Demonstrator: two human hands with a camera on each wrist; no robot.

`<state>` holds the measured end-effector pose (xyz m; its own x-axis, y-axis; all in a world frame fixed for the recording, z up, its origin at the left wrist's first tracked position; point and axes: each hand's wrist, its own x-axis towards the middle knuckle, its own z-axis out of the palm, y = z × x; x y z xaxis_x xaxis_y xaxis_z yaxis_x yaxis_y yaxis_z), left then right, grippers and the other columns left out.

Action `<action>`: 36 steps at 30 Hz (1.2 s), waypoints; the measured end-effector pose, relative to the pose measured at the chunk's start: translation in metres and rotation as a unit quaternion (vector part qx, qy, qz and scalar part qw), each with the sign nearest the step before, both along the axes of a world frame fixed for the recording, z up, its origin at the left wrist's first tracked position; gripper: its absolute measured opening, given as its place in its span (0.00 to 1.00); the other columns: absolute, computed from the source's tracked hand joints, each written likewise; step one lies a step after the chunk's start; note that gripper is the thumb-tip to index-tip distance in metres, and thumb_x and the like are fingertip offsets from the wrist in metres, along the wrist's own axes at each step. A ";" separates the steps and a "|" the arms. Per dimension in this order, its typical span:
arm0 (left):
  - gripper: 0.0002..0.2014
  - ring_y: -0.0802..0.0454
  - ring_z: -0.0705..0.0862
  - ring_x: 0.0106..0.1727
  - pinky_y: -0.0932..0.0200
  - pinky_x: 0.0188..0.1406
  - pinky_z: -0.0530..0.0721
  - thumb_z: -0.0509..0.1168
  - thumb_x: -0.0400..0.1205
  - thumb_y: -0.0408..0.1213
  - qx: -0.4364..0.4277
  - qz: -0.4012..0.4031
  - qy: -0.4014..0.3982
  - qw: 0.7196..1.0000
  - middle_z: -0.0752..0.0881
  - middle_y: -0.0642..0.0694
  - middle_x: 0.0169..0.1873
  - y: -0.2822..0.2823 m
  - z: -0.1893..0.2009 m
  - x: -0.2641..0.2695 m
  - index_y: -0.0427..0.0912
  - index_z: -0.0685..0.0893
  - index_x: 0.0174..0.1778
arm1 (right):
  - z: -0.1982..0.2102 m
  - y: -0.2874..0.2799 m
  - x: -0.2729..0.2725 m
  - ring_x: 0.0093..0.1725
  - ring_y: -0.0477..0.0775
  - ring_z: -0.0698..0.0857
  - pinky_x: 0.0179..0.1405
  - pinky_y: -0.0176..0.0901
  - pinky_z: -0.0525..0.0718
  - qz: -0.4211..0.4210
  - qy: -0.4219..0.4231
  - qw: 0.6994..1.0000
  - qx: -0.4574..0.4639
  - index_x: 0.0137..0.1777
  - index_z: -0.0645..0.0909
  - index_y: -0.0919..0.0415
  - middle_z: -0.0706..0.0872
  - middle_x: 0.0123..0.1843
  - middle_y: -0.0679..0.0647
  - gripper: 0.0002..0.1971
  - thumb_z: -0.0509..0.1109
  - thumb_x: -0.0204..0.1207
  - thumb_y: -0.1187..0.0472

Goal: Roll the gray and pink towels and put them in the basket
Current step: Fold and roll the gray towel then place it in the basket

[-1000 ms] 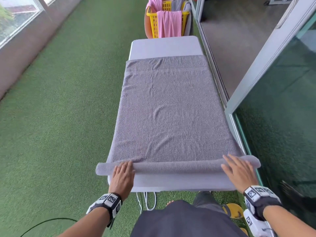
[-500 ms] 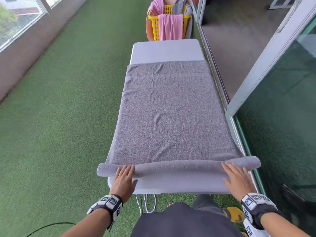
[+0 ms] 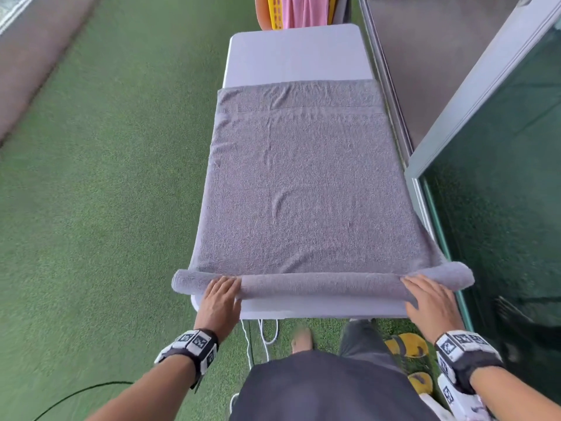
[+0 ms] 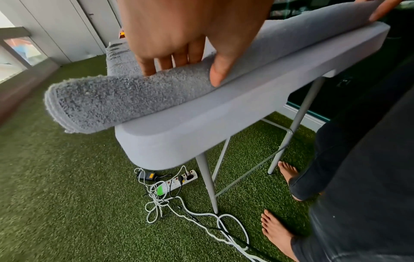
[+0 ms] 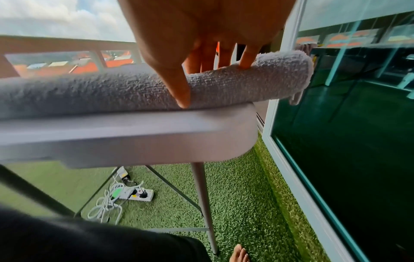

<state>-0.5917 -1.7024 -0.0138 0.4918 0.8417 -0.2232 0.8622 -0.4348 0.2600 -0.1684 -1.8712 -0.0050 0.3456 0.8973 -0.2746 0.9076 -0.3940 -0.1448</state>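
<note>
This is a home balcony, high up in a building. Green artificial grass (image 3: 100, 192) covers the whole floor. On the left runs a low wall with a railing (image 5: 67, 44), and beyond it show sky and orange rooftops below. On the right, sliding glass doors (image 3: 501, 177) in pale frames open onto an indoor room with a dark floor. A folding surface (image 3: 296, 53) on thin metal legs stands on the grass, with a power strip (image 4: 179, 180) and tangled cables beneath it. At the far end a yellow laundry basket (image 3: 274, 10) holds a pink towel (image 3: 306, 10).
</note>
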 end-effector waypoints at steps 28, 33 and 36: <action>0.15 0.46 0.83 0.42 0.47 0.48 0.85 0.55 0.73 0.23 0.039 -0.004 -0.005 0.999 0.86 0.42 0.44 0.020 0.005 0.026 0.36 0.82 0.51 | 0.003 0.046 0.006 0.54 0.56 0.83 0.60 0.57 0.74 0.033 -0.032 0.998 0.039 0.53 0.88 0.57 0.90 0.52 0.51 0.15 0.75 0.64 0.62; 0.11 0.52 0.76 0.35 0.50 0.39 0.84 0.50 0.79 0.33 0.029 -0.055 0.026 0.998 0.81 0.48 0.35 0.039 0.010 0.019 0.43 0.78 0.43 | 0.015 0.065 0.015 0.58 0.50 0.81 0.65 0.53 0.69 0.023 -0.022 0.999 -0.044 0.62 0.82 0.47 0.87 0.58 0.45 0.16 0.65 0.74 0.57; 0.11 0.47 0.78 0.41 0.48 0.44 0.83 0.60 0.77 0.24 0.028 -0.034 0.024 0.999 0.83 0.44 0.42 0.059 0.006 0.029 0.39 0.81 0.52 | 0.019 0.083 0.018 0.50 0.55 0.83 0.57 0.53 0.77 -0.011 0.038 0.999 -0.018 0.61 0.76 0.49 0.85 0.55 0.49 0.18 0.67 0.74 0.66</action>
<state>-0.5622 -1.6437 -0.0076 0.5390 0.8180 -0.2009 0.8404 -0.5063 0.1931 -0.1507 -1.7878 0.0138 0.3426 0.8788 -0.3320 0.8854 -0.4203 -0.1988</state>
